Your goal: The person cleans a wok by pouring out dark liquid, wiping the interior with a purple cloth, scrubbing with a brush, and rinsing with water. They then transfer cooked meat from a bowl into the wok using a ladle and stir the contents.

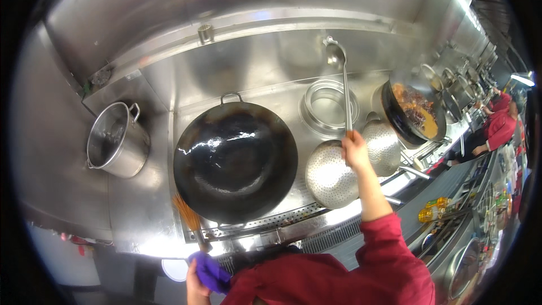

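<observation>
My right hand (355,149) grips the wooden handle of a long steel ladle (346,93). The ladle's bowl is raised near the tap at the back panel. Below that hand lies a perforated steel strainer (330,173), with a second perforated strainer (381,148) to its right. My left hand (195,284) is closed around a bunched purple cloth (209,272) at the stove's front edge. Just above the cloth a bamboo wok brush (188,218) leans by the wok's rim. A large dark wok (235,165), glossy inside, sits on the stove in front of me.
Left of the wok stands a tall steel pot (123,140). A round steel basin (329,103) is behind the strainers. Farther right, another wok (415,110) holds brown food and liquid. Co-workers in red (499,125) stand along the line at far right, near yellow oil bottles (432,210).
</observation>
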{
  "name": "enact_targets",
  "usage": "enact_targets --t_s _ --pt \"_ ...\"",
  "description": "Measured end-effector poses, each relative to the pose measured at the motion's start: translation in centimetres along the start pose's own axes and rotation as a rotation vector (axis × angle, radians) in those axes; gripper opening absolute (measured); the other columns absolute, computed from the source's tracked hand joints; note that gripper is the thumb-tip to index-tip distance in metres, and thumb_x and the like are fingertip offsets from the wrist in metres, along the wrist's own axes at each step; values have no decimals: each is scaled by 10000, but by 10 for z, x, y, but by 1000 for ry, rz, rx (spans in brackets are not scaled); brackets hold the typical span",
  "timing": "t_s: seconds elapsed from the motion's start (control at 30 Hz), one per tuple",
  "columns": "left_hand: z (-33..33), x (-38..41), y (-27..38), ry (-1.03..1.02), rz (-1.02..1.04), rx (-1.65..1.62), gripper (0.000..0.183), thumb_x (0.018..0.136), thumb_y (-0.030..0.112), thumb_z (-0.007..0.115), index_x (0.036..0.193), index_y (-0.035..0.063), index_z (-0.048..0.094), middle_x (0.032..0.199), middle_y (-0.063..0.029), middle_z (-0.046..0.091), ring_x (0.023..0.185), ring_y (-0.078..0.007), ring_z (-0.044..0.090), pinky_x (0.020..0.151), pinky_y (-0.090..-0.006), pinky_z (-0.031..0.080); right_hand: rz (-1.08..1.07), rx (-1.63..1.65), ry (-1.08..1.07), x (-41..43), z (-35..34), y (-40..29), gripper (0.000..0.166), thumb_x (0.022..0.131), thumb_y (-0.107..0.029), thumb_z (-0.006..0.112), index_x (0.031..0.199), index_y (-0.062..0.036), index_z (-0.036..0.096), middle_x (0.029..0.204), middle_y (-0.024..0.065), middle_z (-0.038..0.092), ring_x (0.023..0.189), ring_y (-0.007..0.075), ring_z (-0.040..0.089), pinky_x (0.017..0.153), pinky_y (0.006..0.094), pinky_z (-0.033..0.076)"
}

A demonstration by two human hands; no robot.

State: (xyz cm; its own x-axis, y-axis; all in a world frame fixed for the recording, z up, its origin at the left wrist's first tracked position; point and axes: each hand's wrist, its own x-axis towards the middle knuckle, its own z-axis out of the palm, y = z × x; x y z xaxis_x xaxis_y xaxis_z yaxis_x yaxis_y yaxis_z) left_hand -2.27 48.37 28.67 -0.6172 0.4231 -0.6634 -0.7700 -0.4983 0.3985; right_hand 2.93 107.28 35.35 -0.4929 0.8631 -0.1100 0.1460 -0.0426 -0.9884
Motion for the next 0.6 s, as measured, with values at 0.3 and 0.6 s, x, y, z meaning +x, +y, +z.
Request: enact_targets --t_s 0.3,0.6 --pt "101 -33 -63 76 -22 150 424 922 351 476 1181 16 500 1064 -162 606 989 -331 588 916 -465 462 -31 -34 -27 25 -56 48 75 849 -73 557 864 -28 499 647 55 514 466 134 505 411 302 400" --pt "71 -33 -91 204 -3 172 411 929 348 480 1172 19 522 1070 -157 604 997 -322 578 917 -457 463 186 -62 -4 46 -87 92 68 779 -25 551 834 -35 513 593 36 475 440 140 455 384 276 347"
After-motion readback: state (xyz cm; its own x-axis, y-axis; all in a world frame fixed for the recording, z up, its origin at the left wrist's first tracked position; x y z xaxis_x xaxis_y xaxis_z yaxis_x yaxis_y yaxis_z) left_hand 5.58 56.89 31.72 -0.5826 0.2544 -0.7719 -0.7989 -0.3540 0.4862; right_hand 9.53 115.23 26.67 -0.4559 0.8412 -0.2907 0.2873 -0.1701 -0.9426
